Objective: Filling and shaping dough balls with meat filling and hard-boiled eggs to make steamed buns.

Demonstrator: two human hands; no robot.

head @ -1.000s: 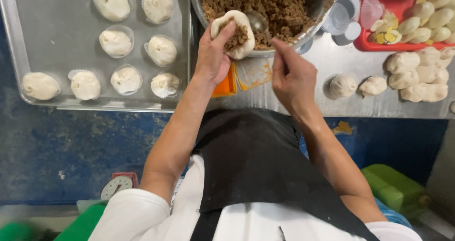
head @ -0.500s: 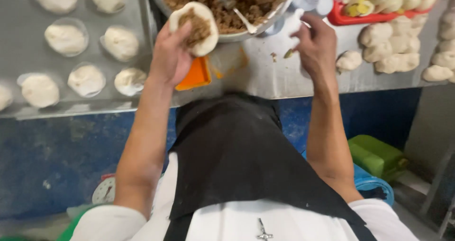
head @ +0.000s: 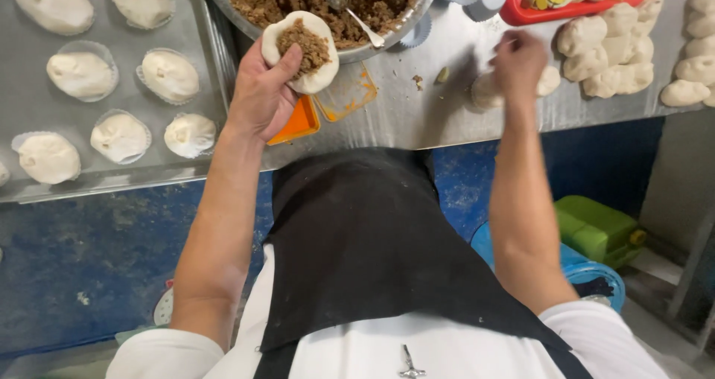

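My left hand [head: 262, 96] cups a flattened round of white dough [head: 301, 51] with a heap of brown minced filling on it, held just in front of a large metal bowl [head: 387, 33] of the same filling. A metal spoon [head: 350, 10] rests in the bowl, handle toward me. My right hand [head: 519, 60] is blurred and reaches to the right over the steel counter, above a dough ball [head: 488, 92] near a pile of dough pieces [head: 607, 55]. Whether it holds anything I cannot tell.
A metal tray [head: 205, 55] on the left carries several filled buns in paper cups. An orange lid [head: 298, 122] and a clear container [head: 346, 92] lie by the bowl. A red tray [head: 573, 8] with sliced egg sits at the back right. Green and blue containers [head: 596, 230] stand on the floor.
The spoon has been left in the bowl. My right hand moved away to the right toward the dough pieces. My left hand still holds the filled dough.
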